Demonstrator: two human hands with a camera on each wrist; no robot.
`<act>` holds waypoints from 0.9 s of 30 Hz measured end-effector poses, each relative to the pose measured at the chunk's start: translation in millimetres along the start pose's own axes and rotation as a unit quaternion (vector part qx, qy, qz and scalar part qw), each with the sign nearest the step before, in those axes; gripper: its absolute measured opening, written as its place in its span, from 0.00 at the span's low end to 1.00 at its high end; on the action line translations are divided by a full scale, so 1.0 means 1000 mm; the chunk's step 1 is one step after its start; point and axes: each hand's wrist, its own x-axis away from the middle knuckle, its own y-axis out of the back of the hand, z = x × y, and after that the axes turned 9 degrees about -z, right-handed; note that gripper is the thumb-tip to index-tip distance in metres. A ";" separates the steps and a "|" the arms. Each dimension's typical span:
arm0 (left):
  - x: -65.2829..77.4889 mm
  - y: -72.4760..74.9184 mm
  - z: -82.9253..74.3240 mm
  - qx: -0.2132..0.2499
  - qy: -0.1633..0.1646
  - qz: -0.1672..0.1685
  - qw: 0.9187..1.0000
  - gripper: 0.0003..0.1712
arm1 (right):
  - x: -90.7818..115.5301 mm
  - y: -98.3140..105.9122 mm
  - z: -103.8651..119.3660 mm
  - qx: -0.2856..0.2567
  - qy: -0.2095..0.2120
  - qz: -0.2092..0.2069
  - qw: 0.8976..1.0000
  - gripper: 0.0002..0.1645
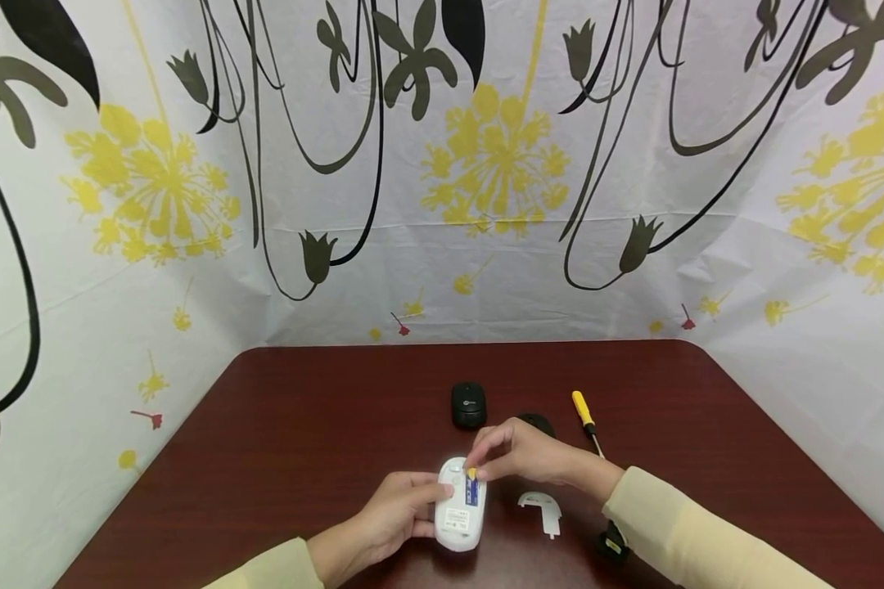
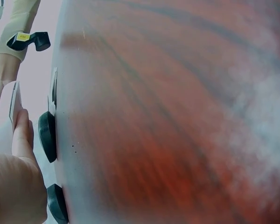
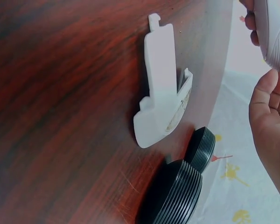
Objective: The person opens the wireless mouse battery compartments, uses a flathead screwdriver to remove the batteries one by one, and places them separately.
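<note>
- We see the left hand gripping the white mouse, underside up, at 6 o'clock from the black mouse.
- The right hand pinches the battery at its yellow end.
- We judge the mouse light, stiff: hold its sides.

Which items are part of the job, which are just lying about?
Job:
white oval plastic computer mouse, in the left hand
blue-and-yellow cylindrical battery, at the right hand
white hook-shaped plastic piece, likely the mouse's cover

Lying about, apparently:
black rounded computer mouse
black rounded object, partly hidden
yellow-handled screwdriver
</note>
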 end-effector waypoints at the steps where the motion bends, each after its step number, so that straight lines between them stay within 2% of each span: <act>1: 0.000 0.000 0.000 0.000 -0.001 0.000 1.000 0.21 | 0.000 0.000 0.000 0.002 0.000 0.000 1.000 0.12; 7: 0.000 0.000 0.001 0.000 0.001 -0.002 1.000 0.21 | 0.001 0.000 0.001 0.009 0.003 0.001 1.000 0.11; 15: 0.001 -0.001 0.001 0.004 0.002 0.001 1.000 0.22 | 0.001 -0.004 0.005 -0.012 0.015 0.008 1.000 0.12; 27: 0.003 0.000 0.001 0.001 0.004 0.000 1.000 0.22 | 0.003 -0.007 0.010 -0.019 -0.010 -0.009 1.000 0.12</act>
